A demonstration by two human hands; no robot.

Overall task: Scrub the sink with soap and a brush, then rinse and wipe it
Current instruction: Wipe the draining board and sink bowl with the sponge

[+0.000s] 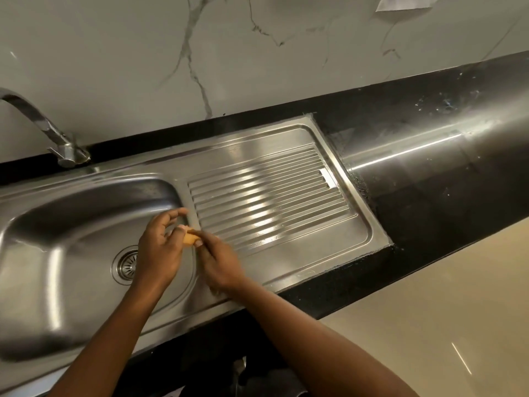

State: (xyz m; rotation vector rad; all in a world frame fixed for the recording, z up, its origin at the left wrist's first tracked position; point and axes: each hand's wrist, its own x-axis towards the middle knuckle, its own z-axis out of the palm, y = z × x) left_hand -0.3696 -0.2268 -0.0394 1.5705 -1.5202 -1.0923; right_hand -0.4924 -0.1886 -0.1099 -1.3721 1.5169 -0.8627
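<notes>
Both forearms lower frame. Left hand (160, 250) and right hand (219, 263) pinching small orange soap (191, 238) together at centre, over sink (86, 213) basin's right edge. Sink dry-looking, no suds; brush unseen. Scrubbing, rinsing, wiping apparently all ahead.

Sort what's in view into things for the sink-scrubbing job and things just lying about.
For the job:
stainless steel sink basin
small orange soap bar, held between left hand and right hand
chrome tap

Lying about:
white paper on the marble wall
</notes>
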